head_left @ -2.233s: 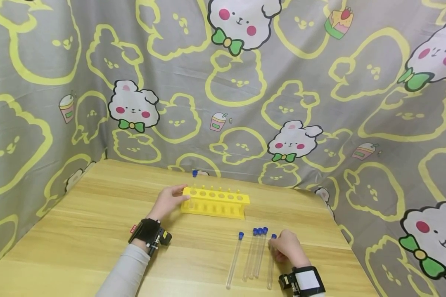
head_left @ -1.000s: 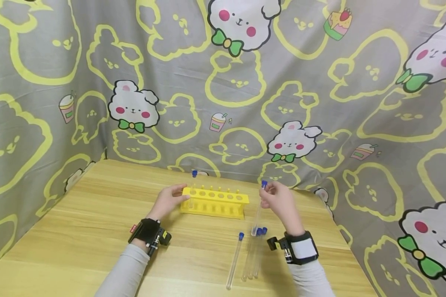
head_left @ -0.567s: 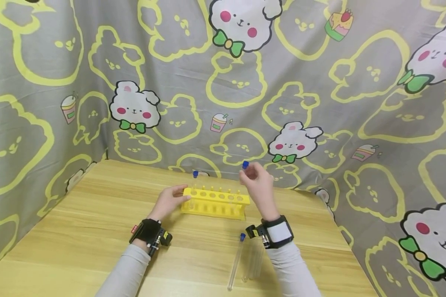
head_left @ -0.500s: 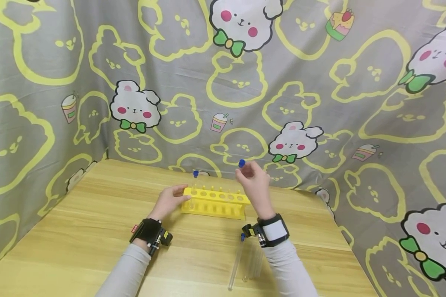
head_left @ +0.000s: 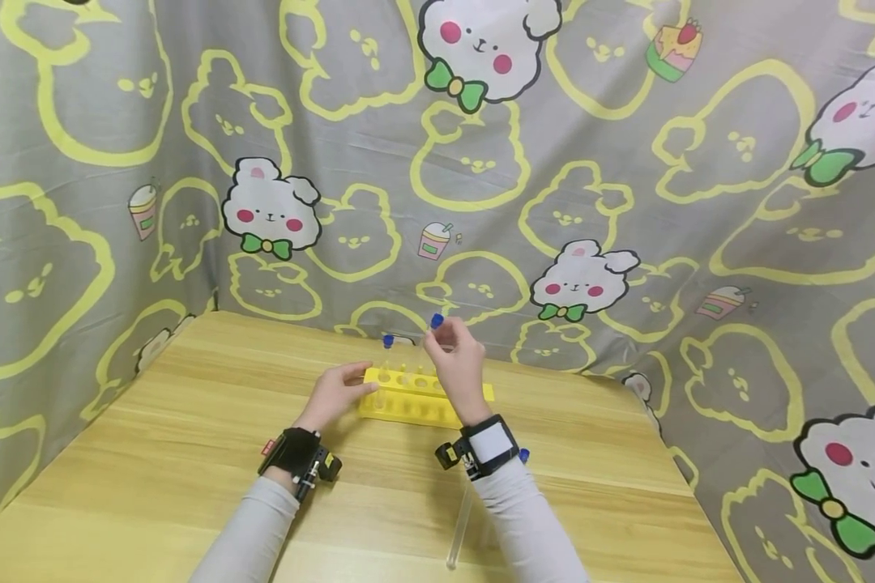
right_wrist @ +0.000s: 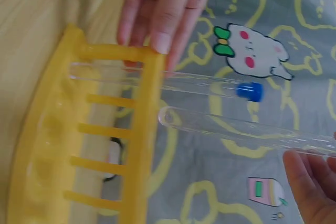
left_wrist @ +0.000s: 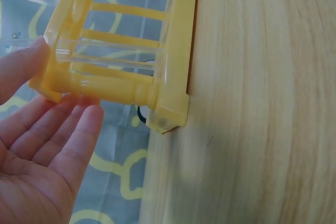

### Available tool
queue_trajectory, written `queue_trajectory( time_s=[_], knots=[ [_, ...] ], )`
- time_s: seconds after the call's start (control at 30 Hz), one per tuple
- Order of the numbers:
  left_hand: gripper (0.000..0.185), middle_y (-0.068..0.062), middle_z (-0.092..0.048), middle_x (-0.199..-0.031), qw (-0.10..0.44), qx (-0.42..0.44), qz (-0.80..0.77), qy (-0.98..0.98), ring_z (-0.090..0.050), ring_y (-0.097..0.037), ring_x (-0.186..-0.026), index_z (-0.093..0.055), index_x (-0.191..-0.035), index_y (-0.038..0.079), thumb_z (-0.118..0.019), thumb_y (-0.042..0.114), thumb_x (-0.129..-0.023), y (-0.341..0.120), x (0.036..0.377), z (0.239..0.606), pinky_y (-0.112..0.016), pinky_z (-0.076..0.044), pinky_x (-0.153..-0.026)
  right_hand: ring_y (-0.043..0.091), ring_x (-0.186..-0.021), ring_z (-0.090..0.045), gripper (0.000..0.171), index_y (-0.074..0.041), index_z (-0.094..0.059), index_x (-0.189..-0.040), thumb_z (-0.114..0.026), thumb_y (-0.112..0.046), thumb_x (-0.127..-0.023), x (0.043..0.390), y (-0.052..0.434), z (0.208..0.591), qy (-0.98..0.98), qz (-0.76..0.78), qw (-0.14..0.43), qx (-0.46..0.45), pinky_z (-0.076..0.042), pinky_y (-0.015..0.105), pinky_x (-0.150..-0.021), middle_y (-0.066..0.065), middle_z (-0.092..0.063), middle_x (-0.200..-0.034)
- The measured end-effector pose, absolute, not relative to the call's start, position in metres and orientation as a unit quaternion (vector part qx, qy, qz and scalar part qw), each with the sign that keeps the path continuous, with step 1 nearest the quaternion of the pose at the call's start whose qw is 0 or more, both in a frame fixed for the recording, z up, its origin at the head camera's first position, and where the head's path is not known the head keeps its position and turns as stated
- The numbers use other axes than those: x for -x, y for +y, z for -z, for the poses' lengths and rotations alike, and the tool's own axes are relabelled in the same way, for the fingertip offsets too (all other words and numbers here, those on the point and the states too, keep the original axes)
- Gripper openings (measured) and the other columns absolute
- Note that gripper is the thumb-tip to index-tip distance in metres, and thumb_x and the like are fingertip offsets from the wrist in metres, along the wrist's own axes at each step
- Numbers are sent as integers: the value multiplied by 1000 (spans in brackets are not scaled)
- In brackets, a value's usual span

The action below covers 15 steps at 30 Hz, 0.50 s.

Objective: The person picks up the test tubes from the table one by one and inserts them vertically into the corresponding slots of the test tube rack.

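Note:
A yellow test tube rack (head_left: 401,405) stands on the table. My left hand (head_left: 333,397) holds its left end, thumb on the top plate and fingers at the end. One clear test tube (right_wrist: 199,85) with a blue stopper stands in the hole nearest that hand. My right hand (head_left: 458,360) pinches another clear test tube (right_wrist: 226,128) just below its blue stopper (head_left: 436,321). In the right wrist view, this tube's rounded bottom is right at the top plate, beside the standing tube. My right hand and wrist hide the rack's right part in the head view.
A capped test tube (head_left: 463,522) lies on the wooden table (head_left: 379,518) in front of the rack. More tubes lie mostly hidden under my right forearm, where a blue stopper (head_left: 524,455) shows. A patterned grey curtain (head_left: 379,267) closes off the back and sides.
My right hand has picked up a test tube from the table's right side, raised it, and carried it left over the rack. My left hand has stayed at the rack's end.

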<state>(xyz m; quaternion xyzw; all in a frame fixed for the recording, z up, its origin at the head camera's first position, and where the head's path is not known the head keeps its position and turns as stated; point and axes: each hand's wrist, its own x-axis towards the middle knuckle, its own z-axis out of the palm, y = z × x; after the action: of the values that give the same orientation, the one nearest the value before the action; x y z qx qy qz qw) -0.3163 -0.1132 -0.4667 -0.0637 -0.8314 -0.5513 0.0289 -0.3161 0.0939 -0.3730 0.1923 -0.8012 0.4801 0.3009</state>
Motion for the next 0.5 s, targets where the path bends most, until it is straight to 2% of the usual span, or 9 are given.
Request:
queue_trajectory(
  time_s=[0.23, 0.5],
  knots=[
    [55, -20, -57, -138, 32, 62, 546, -835, -59, -36, -123, -54, -138, 8, -71, 27, -89, -112, 318, 467, -46, -51, -101, 24, -84, -71, 13, -5, -62, -98, -66, -15, -91, 321, 87, 391, -825, -467, 263, -176, -62, 29, -70, 11, -70, -88],
    [56, -20, -57, -138, 36, 62, 542, -837, -60, -35, -121, -54, -138, 8, -71, 28, -89, -112, 319, 468, -46, -52, -100, 22, -82, -70, 10, -8, -60, -91, -65, -16, -92, 327, 82, 413, -849, -443, 233, -171, -60, 27, -67, 9, -69, -85]
  ],
)
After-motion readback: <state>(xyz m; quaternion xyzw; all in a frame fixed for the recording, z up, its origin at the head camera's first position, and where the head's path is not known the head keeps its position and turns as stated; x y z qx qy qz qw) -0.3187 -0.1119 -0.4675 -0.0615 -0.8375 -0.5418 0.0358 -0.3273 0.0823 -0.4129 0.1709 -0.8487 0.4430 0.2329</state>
